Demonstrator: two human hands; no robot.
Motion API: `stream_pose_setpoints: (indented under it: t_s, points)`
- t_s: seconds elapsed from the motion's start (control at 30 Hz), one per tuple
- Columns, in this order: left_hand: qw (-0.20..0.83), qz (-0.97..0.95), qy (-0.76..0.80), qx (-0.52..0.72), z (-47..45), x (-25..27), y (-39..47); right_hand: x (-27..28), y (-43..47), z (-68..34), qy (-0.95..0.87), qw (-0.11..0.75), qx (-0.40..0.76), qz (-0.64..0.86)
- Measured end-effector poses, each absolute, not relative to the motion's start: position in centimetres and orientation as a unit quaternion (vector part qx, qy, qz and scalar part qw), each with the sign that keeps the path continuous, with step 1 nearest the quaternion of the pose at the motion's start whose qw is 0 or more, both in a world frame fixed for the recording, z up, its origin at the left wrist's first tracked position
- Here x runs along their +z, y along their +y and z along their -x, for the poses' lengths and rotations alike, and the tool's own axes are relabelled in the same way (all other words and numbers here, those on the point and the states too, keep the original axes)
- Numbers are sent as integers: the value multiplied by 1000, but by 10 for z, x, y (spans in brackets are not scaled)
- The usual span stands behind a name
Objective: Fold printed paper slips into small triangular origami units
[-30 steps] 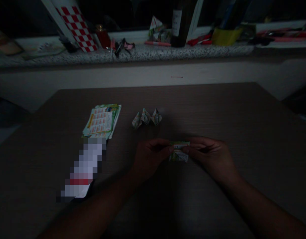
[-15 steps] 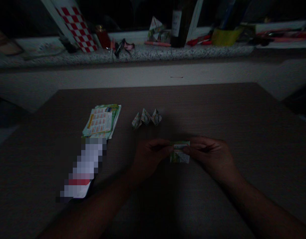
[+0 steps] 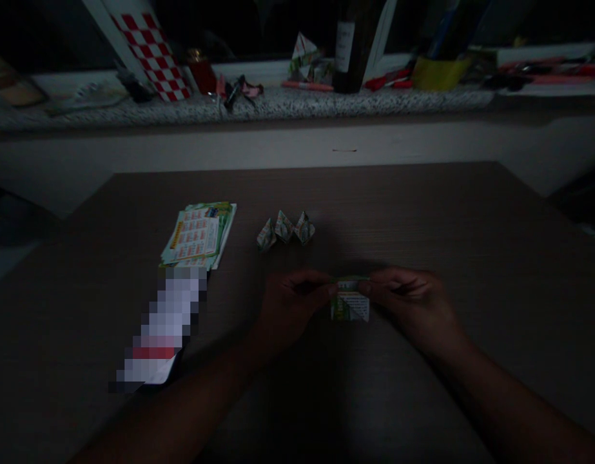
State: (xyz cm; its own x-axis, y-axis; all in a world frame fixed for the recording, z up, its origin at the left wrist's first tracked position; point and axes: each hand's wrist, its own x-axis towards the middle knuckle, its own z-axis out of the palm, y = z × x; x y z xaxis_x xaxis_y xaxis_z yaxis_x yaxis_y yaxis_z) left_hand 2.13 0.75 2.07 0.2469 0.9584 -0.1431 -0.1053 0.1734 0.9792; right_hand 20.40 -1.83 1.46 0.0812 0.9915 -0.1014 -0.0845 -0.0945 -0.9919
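Observation:
Between my two hands is a small folded piece of printed paper (image 3: 350,304), green and white with lines of text and a diagonal crease. My left hand (image 3: 294,299) pinches its upper left edge between thumb and fingers. At the upper right edge, my right hand (image 3: 410,296) grips it the same way. Beyond my left hand stand three small folded paper shapes (image 3: 284,227) with pointed tips, side by side. A stack of green and white printed leaflets (image 3: 195,233) lies to the left.
A phone (image 3: 164,328) with a lit, pixelated screen lies below the leaflets on the dark wooden table (image 3: 413,212). Behind the table, a granite sill (image 3: 287,106) carries a red-and-white checked container (image 3: 152,55), a bottle (image 3: 348,51) and a yellow holder (image 3: 439,72).
The upper edge of the paper has tipped, so it shows as a thin line between my fingertips. My hands have barely shifted, and the other things stay put.

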Motion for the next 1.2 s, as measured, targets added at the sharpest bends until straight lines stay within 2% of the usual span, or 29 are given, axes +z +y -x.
stream_pose_setpoints:
  t_s: [0.9,1.2]
  points:
    - [656,-445,466,393,-21,14,13,16,-15,-205,-432,495,530,536]
    - [613,-437,490,440,-19,13,15,15,-17,-207,-485,420,565,519]
